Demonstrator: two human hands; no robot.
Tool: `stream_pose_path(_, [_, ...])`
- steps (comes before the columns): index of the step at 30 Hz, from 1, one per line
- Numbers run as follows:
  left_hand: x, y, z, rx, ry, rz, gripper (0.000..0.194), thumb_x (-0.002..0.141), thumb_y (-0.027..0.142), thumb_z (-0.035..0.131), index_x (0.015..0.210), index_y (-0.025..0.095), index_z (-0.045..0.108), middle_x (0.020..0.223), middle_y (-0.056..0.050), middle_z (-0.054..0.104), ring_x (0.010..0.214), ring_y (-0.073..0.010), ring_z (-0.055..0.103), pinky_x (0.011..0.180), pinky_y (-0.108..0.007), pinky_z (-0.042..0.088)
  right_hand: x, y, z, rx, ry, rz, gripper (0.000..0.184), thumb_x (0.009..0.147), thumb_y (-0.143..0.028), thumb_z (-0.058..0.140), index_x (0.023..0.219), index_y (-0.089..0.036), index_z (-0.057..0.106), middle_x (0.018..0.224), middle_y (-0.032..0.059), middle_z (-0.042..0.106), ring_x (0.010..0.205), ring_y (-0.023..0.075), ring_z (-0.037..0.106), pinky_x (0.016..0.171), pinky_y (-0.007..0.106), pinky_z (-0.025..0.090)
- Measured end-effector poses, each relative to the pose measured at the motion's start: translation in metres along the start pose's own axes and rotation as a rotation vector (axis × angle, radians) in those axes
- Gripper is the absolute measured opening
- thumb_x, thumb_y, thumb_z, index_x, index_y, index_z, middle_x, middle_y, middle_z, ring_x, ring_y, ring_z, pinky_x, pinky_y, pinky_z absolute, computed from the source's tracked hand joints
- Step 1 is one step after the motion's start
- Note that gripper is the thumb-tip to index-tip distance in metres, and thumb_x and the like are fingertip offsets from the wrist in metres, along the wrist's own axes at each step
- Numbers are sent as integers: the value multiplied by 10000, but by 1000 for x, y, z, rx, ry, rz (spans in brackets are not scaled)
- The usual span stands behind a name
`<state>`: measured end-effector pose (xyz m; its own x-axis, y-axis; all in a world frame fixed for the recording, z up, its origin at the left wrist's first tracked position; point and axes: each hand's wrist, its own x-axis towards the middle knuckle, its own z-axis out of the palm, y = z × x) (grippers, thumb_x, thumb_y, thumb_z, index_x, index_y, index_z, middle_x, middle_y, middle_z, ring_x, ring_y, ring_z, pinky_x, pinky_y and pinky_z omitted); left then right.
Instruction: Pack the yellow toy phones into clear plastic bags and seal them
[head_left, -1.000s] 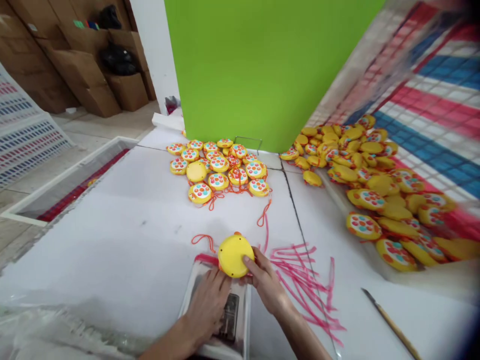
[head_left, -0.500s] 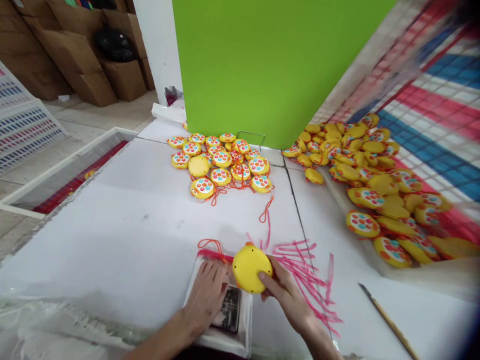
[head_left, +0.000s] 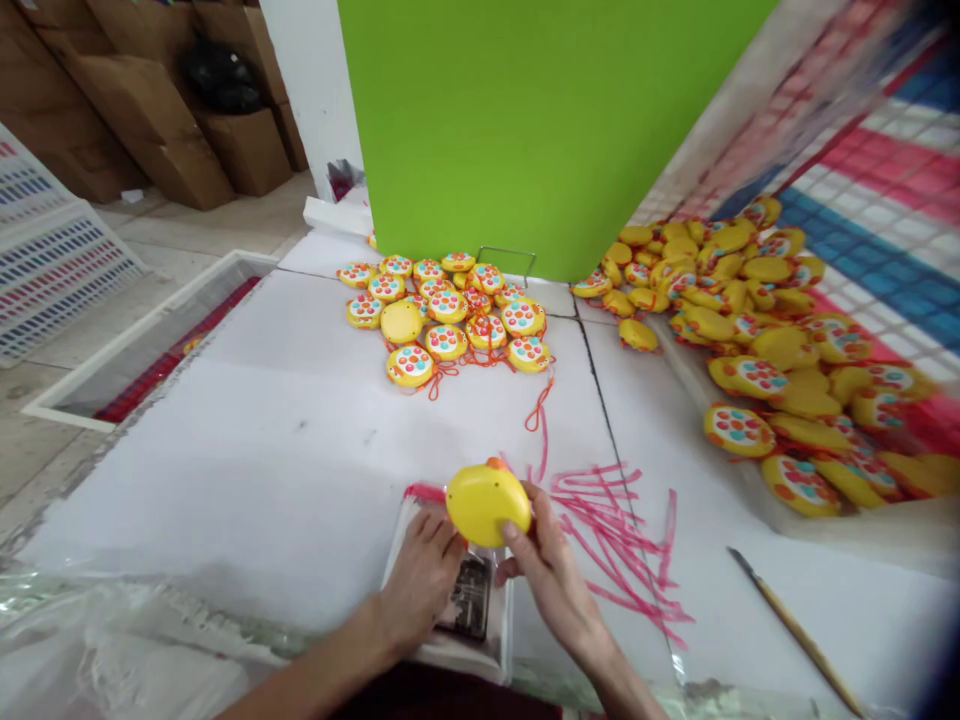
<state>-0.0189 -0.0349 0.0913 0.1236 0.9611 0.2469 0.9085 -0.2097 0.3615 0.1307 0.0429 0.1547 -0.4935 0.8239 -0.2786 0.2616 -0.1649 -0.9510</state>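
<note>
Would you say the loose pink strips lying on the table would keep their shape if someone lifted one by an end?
Probably not. The pink strips look thin and lie bent and crossed on the white table, so they would likely droop. They seem very light and may scatter when brushed.

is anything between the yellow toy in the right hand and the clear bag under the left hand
Nothing visible does. The right hand holds the yellow toy right at the top edge of the clear bag, which the left hand presses flat on the white table.
</note>
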Motion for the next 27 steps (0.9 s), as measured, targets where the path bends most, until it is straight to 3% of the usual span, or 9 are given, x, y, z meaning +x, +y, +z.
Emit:
stream_pose_path(4, [-5,6,-8,24,69,20,189,869,123,439,922,155,617,878,-65,657,928,-222,539,933,-431,360,3,-1,11,-361,-166,-198,370,910,-296,400,1275,-242,380,1062,81,595,866,197,605,792,325,494])
stream_pose_path(8, [-13,2,-31,-105,135,-42,190,887,172,433,845,184,619,818,-41,657,873,-203,565,902,-413,392,5,0,2,-480,-197,-221,369,923,-277,358,1287,-236,401,931,67,643,833,203,628,754,302,492])
stream_pose_path(12, [-13,-12,-55,-416,187,-494,192,877,268,459,985,176,588,893,-71,666,833,-188,598,750,-316,468,3,8,-5,-511,-124,-186,410,925,-348,356,1306,-214,424,655,20,614,668,200,622,684,292,506])
stream_pose_path(15, [-1,-15,-60,-776,49,-735,241,855,343,473,925,152,602,812,-56,676,751,-180,619,663,-270,470,2,6,-6,-510,-104,-215,419,923,-363,362,1311,-221,435,749,44,651,676,198,627,683,291,509])
stream_pose_path(17, [9,-13,-57,-924,2,-742,255,849,342,460,808,141,611,732,-40,656,700,-169,602,619,-249,449,4,-1,-7,-525,-127,-245,399,930,-352,357,1302,-240,447,848,59,669,729,201,640,694,292,506])
stream_pose_path(20, [21,-8,-52,-963,51,-740,266,840,344,464,716,143,589,655,-16,608,646,-150,565,580,-234,418,8,-12,-10,-669,-205,-311,326,945,-315,337,1193,-268,544,915,55,669,785,200,645,699,292,489])
stream_pose_path(22, [24,-6,-50,-984,60,-744,266,833,354,477,701,149,582,652,-15,607,639,-149,563,590,-238,425,11,-16,-12,-843,-289,-370,298,941,-282,354,957,-251,650,826,41,660,694,183,634,630,272,465])
stream_pose_path(24, [25,-5,-49,-1032,46,-757,267,829,370,485,713,151,585,669,-22,620,645,-154,575,601,-245,440,14,-15,-12,-1008,-337,-434,310,916,-249,415,716,-211,649,714,30,625,576,155,589,544,247,414])
stream_pose_path(27, [21,-5,-44,-1157,48,-800,268,824,387,497,752,148,595,706,-29,633,678,-161,591,626,-253,459,16,-11,-4,-1081,-254,-490,258,890,-200,468,677,-191,615,726,26,604,588,137,566,519,230,364])
